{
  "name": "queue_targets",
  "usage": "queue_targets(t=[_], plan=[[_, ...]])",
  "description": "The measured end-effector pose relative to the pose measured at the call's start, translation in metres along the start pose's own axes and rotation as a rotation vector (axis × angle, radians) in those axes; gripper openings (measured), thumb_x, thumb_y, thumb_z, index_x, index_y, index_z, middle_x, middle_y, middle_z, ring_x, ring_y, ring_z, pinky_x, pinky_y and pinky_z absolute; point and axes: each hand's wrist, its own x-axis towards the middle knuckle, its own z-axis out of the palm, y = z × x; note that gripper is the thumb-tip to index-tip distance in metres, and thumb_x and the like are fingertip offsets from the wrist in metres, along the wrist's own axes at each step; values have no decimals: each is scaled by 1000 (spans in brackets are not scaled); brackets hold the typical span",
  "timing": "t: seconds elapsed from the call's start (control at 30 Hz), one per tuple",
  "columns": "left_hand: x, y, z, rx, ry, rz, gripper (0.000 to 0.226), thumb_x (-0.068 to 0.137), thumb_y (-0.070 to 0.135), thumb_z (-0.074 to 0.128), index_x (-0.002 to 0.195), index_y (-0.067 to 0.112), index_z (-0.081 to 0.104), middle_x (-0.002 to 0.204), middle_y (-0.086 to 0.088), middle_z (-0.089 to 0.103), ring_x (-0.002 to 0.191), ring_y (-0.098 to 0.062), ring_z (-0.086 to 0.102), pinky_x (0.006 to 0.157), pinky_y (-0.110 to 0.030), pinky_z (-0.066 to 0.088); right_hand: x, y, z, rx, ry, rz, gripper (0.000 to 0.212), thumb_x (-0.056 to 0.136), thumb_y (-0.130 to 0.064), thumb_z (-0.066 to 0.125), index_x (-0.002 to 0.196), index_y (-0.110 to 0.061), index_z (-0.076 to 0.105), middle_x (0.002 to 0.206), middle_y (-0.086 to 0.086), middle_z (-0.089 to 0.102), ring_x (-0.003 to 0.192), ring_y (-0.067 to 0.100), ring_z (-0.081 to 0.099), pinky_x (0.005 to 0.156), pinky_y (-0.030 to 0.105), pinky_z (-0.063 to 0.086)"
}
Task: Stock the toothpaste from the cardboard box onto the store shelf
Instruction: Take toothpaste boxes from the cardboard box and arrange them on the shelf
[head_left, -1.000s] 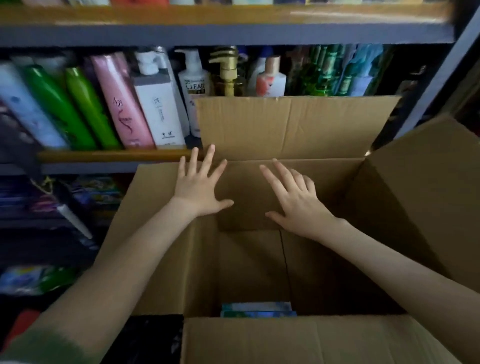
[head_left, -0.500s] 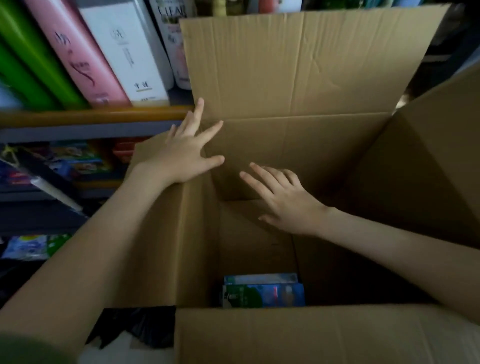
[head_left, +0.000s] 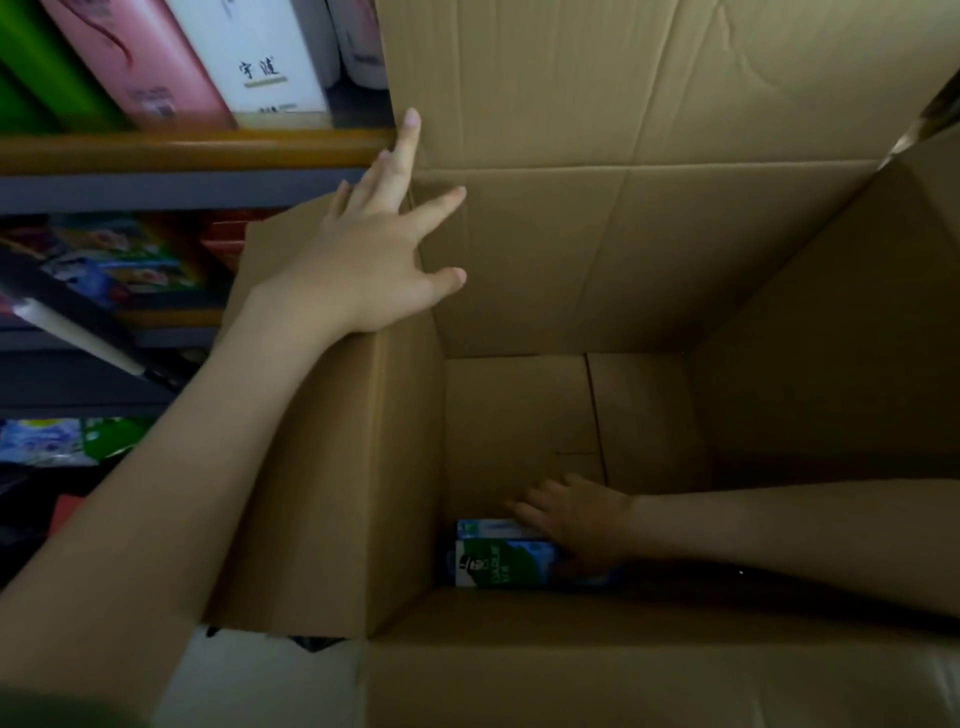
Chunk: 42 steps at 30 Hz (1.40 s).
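With the left hand (head_left: 363, 260) spread flat, fingers released, against the left wall of the cardboard box (head_left: 675, 260), the right hand (head_left: 576, 519) touches the toothpaste cartons (head_left: 498, 564) at the box bottom, grasp not discernible, so stocking is judged barely begun.

a shop aisle is being shown: at the upper left of the frame, tall toiletry bottles (head_left: 156, 62) are being displayed side by side on a store shelf (head_left: 182, 148), and below it, at the left, colourful packaged goods (head_left: 119, 254) are being kept on lower tiers.
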Motion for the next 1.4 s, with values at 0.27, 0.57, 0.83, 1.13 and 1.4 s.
queue_targets(t=[0.27,0.57,0.83,1.13,1.4], plan=[[1,-1,1,-24,5,4,68,92,53,53,151,39,22,151,10,-41,147,-17,-17,119,-44,-4,11,1,1,223,-162,91,72,87,-31,64,144,-11,24,137,14,42,117,32,51,84,38,46],[0,0,2,-27,18,4,65,93,51,52,151,38,25,151,10,-40,147,-17,-15,119,-43,-3,-18,46,-43,585,-177,252,21,92,-34,62,100,-16,54,89,-3,57,73,9,53,55,19,41],[-2,4,-3,39,11,-21,69,95,49,49,153,36,14,153,5,-37,147,-22,-16,119,-45,-2,-113,23,-100,1301,297,71,60,85,-14,68,139,-19,42,125,7,64,112,27,62,92,47,50],[-88,72,-30,-892,248,-218,42,101,49,32,110,25,65,121,-3,65,115,-19,58,95,-33,45,-208,-38,-129,1463,608,-138,50,82,-15,69,129,-25,55,118,8,68,95,16,67,75,24,54],[-186,114,-53,-1524,271,-310,22,97,35,51,99,16,63,87,-5,74,75,-16,72,61,-31,59,-208,-103,-144,1445,766,-261,52,78,-20,68,129,-19,57,117,13,68,95,22,65,80,28,54]])
